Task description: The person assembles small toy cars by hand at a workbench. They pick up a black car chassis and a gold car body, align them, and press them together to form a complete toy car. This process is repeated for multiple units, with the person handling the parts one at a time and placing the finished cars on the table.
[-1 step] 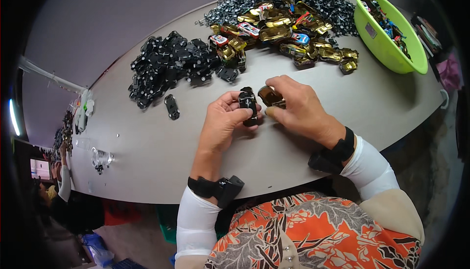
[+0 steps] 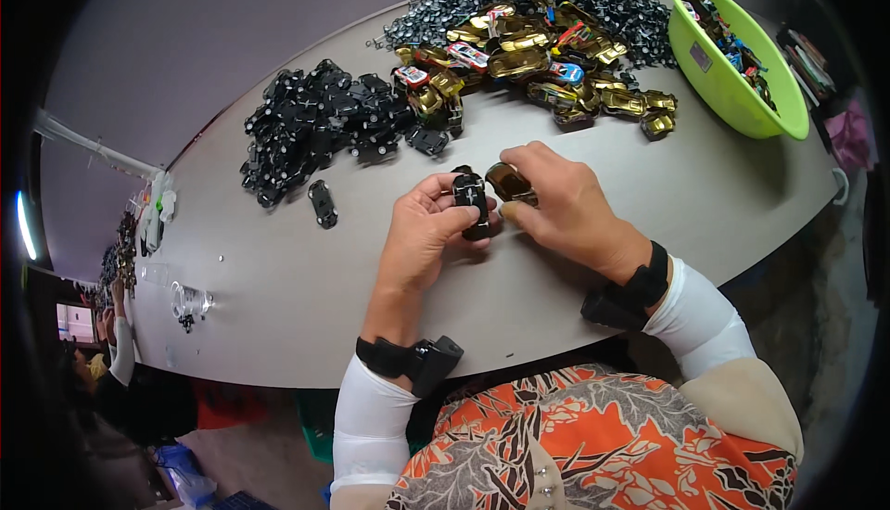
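Fingers and thumb of the left hand (image 2: 413, 236) pinch a black toy-car chassis (image 2: 469, 197) between them, thumb lying across its near half. Its long axis runs almost straight away from the wearer's body. Just to the right, the thumb and fingers of the right hand (image 2: 577, 213) grip a gold toy-car body (image 2: 506, 182) by its right side, the fingertips partly hidden behind it. Its long axis slants, the far end leaning toward the chassis and the near end toward the right palm. These 2 pieces sit side by side between the 2 hands, above the grey table (image 2: 547, 325); whether they touch, I cannot tell.

Left of the left fingers lies 1 loose black chassis (image 2: 323, 204), apart from the heap of black chassis (image 2: 320, 121) beyond it. Straight beyond the fingers is a heap of mostly gold car bodies (image 2: 521, 63), backed by a bank of small dark parts (image 2: 593, 0). Far right of the right fingers stands a tilted lime-green basin (image 2: 790, 119); well left of the left fingers, a clear cup (image 2: 192, 299).
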